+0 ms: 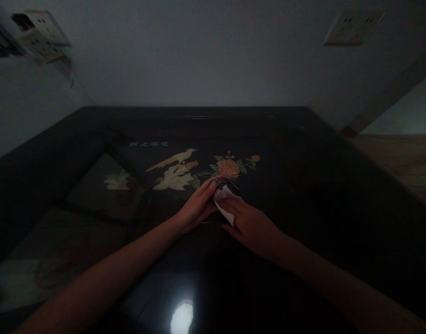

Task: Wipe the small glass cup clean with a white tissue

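So the thing in play is a small dark object, held up around the middle of the desk, well in from the far edge. Too dim to say what it is, though a thin shiny rim shows. Can't tell if it's touching the desktop either.

Left hand has its fingers wrapped round the object from the left side, thumb on top. Right hand comes in from the right with a white tissue, fingers laid over it and keeping it against the object, thumb lower down and a bit apart. There's a thin ring on one finger. Looks to me like tissue-on-object contact is the step here, and I'd say handling it calls for a steady left grip and light right pressure.

Both forearms reach in from the near corners, angled to meet in the middle, wrists fairly straight.

Just beyond the hands, the glossy black desktop shows a peony and a bird. Past the far edge there's a pale wall with a socket plate up right.
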The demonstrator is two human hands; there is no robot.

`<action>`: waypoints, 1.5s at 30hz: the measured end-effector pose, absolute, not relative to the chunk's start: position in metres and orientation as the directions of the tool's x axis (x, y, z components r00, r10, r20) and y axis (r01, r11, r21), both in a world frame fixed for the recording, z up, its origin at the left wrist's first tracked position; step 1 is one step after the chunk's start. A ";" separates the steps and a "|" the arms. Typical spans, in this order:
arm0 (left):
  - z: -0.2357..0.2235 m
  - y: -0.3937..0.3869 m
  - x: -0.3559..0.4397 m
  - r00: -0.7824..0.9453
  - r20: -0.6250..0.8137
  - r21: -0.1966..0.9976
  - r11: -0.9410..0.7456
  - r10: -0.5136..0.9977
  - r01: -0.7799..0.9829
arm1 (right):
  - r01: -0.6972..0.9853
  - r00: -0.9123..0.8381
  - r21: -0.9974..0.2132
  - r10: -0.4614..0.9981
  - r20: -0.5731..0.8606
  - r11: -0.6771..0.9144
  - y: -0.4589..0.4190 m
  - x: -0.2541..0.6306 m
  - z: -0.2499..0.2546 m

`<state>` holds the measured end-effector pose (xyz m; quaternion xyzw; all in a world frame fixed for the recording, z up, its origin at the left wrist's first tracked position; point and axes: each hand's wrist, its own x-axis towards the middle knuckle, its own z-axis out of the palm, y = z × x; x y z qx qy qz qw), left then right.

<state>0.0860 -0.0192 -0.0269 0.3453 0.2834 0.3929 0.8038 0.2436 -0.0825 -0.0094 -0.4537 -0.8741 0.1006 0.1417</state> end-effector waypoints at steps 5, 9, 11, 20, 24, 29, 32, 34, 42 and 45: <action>-0.027 -0.019 0.086 0.547 -0.174 0.774 0.457 0.819 -0.438 | 0.774 -0.623 -0.002 0.762 0.178 0.633 -0.076 0.255 -0.001; -0.027 -0.019 0.086 0.536 -0.184 0.776 0.457 0.824 -0.435 | 0.770 -0.634 0.061 0.751 0.186 0.635 -0.077 0.257 -0.002; -0.028 -0.019 0.086 0.539 -0.184 0.777 0.458 0.822 -0.432 | 0.781 -0.621 0.060 0.763 0.179 0.622 -0.078 0.255 -0.003; -0.027 -0.020 0.086 0.546 -0.155 0.794 0.433 0.823 -0.427 | 0.735 -0.524 -0.445 0.845 0.105 0.511 -0.089 0.241 -0.005; -0.027 -0.021 0.085 0.547 -0.145 0.813 0.414 0.824 -0.408 | 0.624 -0.473 -0.663 0.875 0.101 0.414 -0.093 0.238 -0.008; -0.028 -0.021 0.085 0.545 -0.152 0.820 0.413 0.824 -0.396 | 0.689 -0.505 -0.555 0.858 0.093 0.466 -0.088 0.241 -0.006; -0.029 -0.020 0.085 0.553 -0.160 0.811 0.428 0.818 -0.399 | 0.746 -0.547 -0.409 0.834 0.074 0.525 -0.083 0.247 0.001; -0.030 -0.019 0.085 0.561 -0.157 0.805 0.434 0.813 -0.403 | 0.773 -0.576 -0.274 0.814 0.075 0.573 -0.081 0.250 0.004; -0.028 -0.021 0.086 0.556 -0.156 0.802 0.433 0.816 -0.412 | 0.821 -0.571 0.089 0.810 0.136 0.564 -0.086 0.248 -0.003; -0.030 -0.020 0.086 0.558 -0.148 0.806 0.427 0.817 -0.411 | 0.829 -0.559 0.064 0.820 0.121 0.555 -0.086 0.245 -0.005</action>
